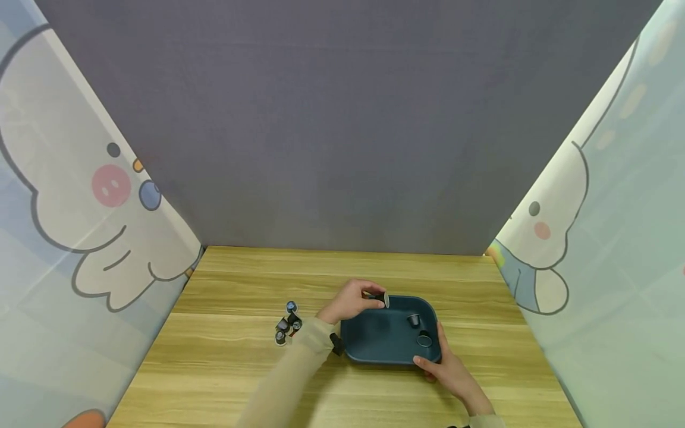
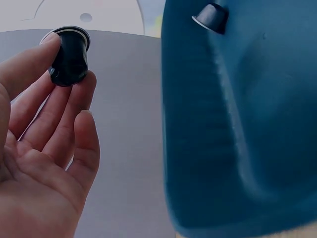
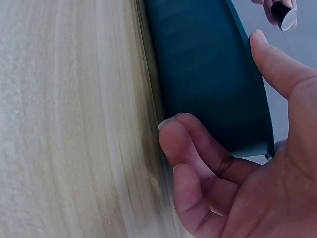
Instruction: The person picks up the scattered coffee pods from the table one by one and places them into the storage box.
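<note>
Between thumb and fingertips, my left hand (image 1: 350, 302) pinches a black coffee capsule (image 2: 70, 57) with a pale rim. In the head view it is above the back left part of a dark teal tray (image 1: 382, 361). My right hand (image 1: 452, 373) grips the tray's near right corner. The right wrist view shows the thumb at the rim and curled fingers (image 3: 181, 141) by the outer wall. Inside the tray, toward its right side, are two dark capsules: one (image 1: 414, 320) lies tipped, and the other (image 1: 424, 339) shows its round rim.
Left of the tray, several dark capsules (image 1: 282, 325) lie in a loose cluster on the wooden table (image 1: 235, 285), beside the left forearm. A grey panel (image 1: 342, 148) rises behind the table. Printed cartoon sheets (image 1: 80, 196) flank both sides.
</note>
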The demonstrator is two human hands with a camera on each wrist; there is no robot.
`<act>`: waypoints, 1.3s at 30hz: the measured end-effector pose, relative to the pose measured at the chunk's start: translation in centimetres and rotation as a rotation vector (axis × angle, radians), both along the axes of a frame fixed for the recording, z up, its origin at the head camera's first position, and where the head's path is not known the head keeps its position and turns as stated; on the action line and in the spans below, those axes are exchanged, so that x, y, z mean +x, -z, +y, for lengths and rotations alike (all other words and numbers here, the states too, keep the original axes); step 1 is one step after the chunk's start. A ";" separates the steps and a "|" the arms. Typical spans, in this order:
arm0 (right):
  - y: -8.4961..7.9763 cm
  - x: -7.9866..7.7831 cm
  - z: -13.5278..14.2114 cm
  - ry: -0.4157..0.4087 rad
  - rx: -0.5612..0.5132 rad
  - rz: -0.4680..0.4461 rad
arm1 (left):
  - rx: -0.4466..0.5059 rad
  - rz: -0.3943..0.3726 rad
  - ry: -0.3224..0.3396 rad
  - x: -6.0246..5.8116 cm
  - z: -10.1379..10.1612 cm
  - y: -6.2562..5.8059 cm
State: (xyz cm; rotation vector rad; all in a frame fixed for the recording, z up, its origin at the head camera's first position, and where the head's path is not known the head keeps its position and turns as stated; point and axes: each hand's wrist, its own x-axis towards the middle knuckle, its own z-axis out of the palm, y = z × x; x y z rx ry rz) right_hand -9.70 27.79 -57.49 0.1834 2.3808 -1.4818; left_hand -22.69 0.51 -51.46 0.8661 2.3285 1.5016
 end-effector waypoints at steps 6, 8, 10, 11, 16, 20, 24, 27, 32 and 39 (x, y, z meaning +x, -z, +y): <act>0.1 0.0 0.1 -0.001 0.001 -0.007 | -0.002 -0.020 0.027 -0.5 1.3 0.6; 0.1 0.0 0.1 0.002 -0.001 -0.008 | -0.007 -0.008 0.036 -0.8 1.7 1.0; 0.1 0.0 0.1 0.005 0.000 -0.005 | -0.016 0.002 0.041 -1.0 2.1 1.2; 0.2 -0.1 0.1 0.006 0.000 -0.001 | -0.018 0.008 0.043 -1.1 2.3 1.3; 0.2 -0.1 0.2 0.010 -0.003 0.006 | -0.036 0.000 0.046 -1.4 3.2 1.7; 0.2 -0.1 0.1 0.006 -0.002 0.013 | -0.059 -0.022 0.048 -1.4 3.8 1.7; 0.2 -0.1 0.1 0.000 -0.008 0.003 | -0.090 -0.045 0.047 -1.4 4.3 1.9; 0.2 -0.1 0.2 0.003 -0.004 -0.004 | -0.104 -0.064 0.054 -1.5 4.8 2.3; 0.2 -0.2 0.1 0.003 0.015 0.000 | -0.134 -0.069 0.065 -1.6 5.3 3.0; 0.2 -0.1 0.0 0.020 0.038 0.000 | -0.150 -0.117 0.091 -1.3 5.6 3.5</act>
